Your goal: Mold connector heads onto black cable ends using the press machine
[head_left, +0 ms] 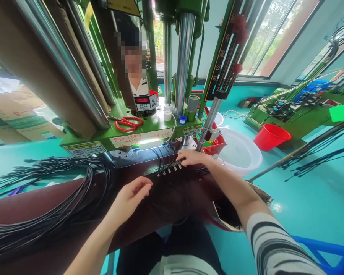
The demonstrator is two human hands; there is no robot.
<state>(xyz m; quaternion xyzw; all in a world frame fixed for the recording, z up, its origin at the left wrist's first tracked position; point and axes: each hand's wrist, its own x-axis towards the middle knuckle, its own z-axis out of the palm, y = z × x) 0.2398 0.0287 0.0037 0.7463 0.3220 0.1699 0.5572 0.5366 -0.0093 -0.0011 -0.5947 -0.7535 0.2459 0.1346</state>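
Observation:
My right hand [192, 157] is at the right end of a row of small metal connectors [169, 170] in a narrow strip at the machine's front. Its fingers are bent and pressed together there; what lies under the fingertips is hidden. Thin black cables [161, 158] loop over the strip between the machine and the connectors. My left hand [134, 194] hovers in front of the row, to its left, apart from the connectors. Its fingers are loosely curled, with a gap to the thumb, and nothing shows between them.
A bundle of black cables [83, 191] drapes over the dark red worktop [54, 187] at left. Red-handled scissors [129, 123] lie on the green press base [103, 138]. Shiny columns [186, 61] rise behind. At right stand a white tub [240, 152] and a red bucket [272, 136].

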